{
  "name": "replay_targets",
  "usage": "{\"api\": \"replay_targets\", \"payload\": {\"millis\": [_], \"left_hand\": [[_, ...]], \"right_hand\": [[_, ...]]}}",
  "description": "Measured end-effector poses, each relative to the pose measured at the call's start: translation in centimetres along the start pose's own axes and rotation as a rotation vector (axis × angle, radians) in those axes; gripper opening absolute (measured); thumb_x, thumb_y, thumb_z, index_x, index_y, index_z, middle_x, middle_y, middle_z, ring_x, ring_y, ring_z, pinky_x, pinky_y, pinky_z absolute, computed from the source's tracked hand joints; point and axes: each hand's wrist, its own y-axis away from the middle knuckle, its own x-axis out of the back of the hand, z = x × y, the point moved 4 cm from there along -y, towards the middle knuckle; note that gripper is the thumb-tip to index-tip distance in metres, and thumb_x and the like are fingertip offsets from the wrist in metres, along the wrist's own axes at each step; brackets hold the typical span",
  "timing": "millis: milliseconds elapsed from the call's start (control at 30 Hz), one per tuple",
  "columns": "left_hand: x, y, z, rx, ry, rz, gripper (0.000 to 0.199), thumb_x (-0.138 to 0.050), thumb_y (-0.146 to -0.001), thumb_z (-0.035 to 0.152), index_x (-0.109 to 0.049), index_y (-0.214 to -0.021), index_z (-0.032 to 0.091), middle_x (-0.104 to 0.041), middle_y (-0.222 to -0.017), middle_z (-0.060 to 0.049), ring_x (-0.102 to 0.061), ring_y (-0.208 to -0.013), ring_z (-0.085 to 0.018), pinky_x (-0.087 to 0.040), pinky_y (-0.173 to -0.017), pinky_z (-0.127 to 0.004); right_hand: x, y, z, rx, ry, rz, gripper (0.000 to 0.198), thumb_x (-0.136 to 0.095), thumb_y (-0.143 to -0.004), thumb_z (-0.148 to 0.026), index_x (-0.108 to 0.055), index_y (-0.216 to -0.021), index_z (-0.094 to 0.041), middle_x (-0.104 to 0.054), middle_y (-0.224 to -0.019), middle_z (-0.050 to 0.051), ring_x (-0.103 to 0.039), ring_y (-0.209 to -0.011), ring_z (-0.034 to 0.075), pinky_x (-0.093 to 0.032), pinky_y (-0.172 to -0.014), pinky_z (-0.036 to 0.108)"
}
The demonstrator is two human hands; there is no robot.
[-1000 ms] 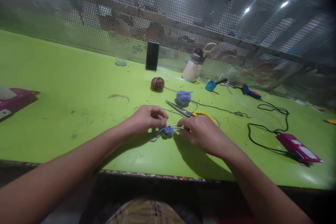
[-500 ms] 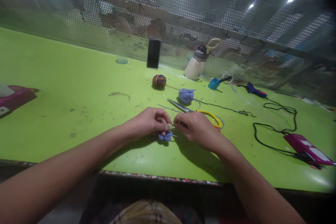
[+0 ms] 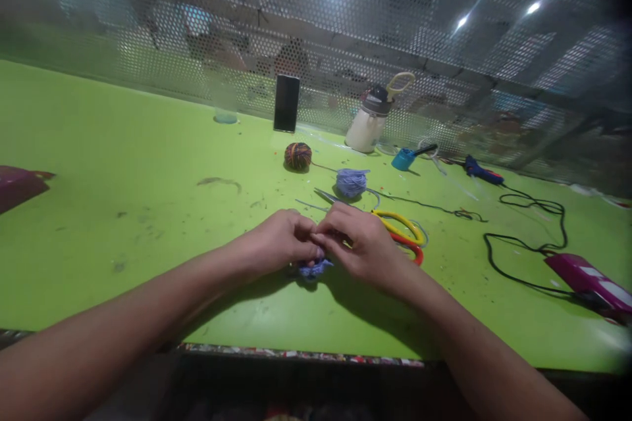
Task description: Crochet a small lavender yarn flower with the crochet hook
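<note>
Beneath the fingertips of my left hand [image 3: 286, 241] hangs a small piece of purple-blue yarn work [image 3: 315, 268], low over the table; the thumb and fingers pinch it. My right hand [image 3: 363, 237] meets the left one, its thumb and index finger closed at the left fingertips; what they pinch is hidden. Just beyond the right hand lie scissors [image 3: 402, 227] with yellow and red handles, their blades partly covered by that hand. A purple-blue yarn ball [image 3: 351, 182] sits behind the scissors, a loose strand trailing from it. Farther back is a multicoloured yarn ball [image 3: 297, 156].
A phone [image 3: 286, 104] stands against the perforated screen [image 3: 326, 46], left of a white bottle [image 3: 366, 126]. To the right are a blue pot [image 3: 403, 159], a blue glue gun [image 3: 484, 171] with black cable, and a magenta box [image 3: 587, 279]. Another magenta item [image 3: 20, 185] lies far left.
My right hand has shifted slightly left and closed in against the left fingertips. More of the scissors' red handle shows. The view has shifted a little.
</note>
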Motion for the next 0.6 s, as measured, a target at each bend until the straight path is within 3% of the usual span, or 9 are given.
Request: {"api": "replay_targets", "payload": {"millis": [367, 600], "left_hand": [[0.04, 0.40, 0.34, -0.001, 0.169, -0.104, 0.008, -0.070, -0.066, 0.015, -0.070, -0.071, 0.010, -0.060, -0.066, -0.004, -0.051, -0.060, -0.013, -0.037, -0.061, -0.029], [0.24, 0.37, 0.30, 0.000, 0.126, -0.054, 0.007, -0.078, -0.068, 0.016, -0.073, -0.067, 0.010, -0.062, -0.059, -0.003, -0.052, -0.056, -0.012, -0.036, -0.056, -0.028]], "right_hand": [[-0.06, 0.19, 0.15, 0.032, -0.105, 0.055, 0.012, -0.057, -0.089, -0.015, -0.058, -0.078, -0.019, -0.058, -0.074, 0.003, -0.053, -0.069, 0.016, -0.041, -0.062, 0.029], [0.21, 0.09, 0.48, -0.139, -0.238, 0.043, 0.014, -0.059, -0.087, -0.022, -0.062, -0.074, -0.019, -0.064, -0.069, 0.002, -0.057, -0.063, 0.015, -0.045, -0.060, 0.029]]}}
